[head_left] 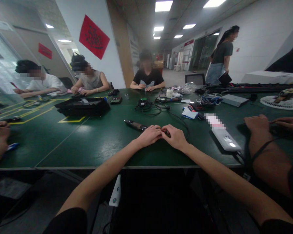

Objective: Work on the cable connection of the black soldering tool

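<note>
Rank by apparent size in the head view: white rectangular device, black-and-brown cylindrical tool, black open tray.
1. Black open tray
2. White rectangular device
3. Black-and-brown cylindrical tool, judged by its visible part; the left hand may hide some

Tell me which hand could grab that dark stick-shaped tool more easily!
Left, I think. The left hand is right beside one end of the dark tool, while the right hand is farther away, past the left one. Both hands meet at the fingertips; anything pinched there is too small to tell.
</note>
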The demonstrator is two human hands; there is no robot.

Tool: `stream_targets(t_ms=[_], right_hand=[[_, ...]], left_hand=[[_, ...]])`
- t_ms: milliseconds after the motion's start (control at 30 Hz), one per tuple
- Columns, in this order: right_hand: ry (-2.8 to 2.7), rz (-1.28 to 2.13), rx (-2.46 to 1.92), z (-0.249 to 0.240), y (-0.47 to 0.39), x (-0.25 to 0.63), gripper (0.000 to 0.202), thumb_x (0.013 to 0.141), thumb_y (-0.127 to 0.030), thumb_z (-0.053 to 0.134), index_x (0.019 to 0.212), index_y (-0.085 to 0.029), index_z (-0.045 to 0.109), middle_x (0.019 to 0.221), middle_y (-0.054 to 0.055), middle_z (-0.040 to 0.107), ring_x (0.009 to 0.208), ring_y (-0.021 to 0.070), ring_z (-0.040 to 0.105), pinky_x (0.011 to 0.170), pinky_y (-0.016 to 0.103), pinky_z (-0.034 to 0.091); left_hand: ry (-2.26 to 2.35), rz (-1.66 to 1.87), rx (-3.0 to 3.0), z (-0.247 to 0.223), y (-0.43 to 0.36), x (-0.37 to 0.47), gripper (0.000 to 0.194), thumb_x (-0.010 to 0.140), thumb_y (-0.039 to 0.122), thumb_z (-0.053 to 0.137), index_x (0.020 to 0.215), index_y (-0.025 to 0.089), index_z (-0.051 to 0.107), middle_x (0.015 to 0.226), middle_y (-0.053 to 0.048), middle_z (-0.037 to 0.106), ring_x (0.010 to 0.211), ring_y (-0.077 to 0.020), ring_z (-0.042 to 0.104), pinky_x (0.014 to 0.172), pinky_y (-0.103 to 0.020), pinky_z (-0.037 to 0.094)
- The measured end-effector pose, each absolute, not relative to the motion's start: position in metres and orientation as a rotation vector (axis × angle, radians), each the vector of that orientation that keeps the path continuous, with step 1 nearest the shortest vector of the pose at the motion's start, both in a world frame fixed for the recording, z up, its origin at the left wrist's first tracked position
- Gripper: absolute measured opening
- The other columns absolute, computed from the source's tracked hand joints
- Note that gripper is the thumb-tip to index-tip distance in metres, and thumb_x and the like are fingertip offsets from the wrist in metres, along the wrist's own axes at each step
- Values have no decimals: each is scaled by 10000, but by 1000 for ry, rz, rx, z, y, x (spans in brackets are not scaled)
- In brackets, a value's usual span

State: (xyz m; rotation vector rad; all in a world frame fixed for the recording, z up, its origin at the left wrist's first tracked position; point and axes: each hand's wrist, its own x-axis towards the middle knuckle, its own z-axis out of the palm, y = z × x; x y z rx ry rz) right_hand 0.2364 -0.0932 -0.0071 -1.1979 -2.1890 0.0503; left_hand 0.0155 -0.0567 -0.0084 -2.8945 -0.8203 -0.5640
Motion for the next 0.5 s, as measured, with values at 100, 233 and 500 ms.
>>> stream_targets(t_ms=[100,233,500], right_hand=[[-2273,51,-1200,-8,-95,236,284,988,-426,630,1199,-235,616,1031,39,717,893,196,641,704,285,406],[-2397,-42,-1151,-12,-94,233,259,1025,-362,588,1241,-221,605,1086,73,715,1000,227,626,814,330,414],[-2450,-86,-1161,-19,-84,238,258,1120,-311,414,1130,-227,658,1080,86,690,1005,225,622,827,332,442]], left_hand=[[-827,-626,-2882,-11,-57,11,230,1087,327,479,1115,196,665,1360,-104,650,1286,-239,562,1060,-417,455],[-870,-636,-2856,-11,-51,0,230,1088,345,482,1090,207,666,1476,-86,593,1348,-242,543,1119,-447,422],[-1051,-583,-2835,-16,-33,-40,444,1018,520,601,1349,227,565,1325,-88,680,1229,-254,631,1103,-427,425]])
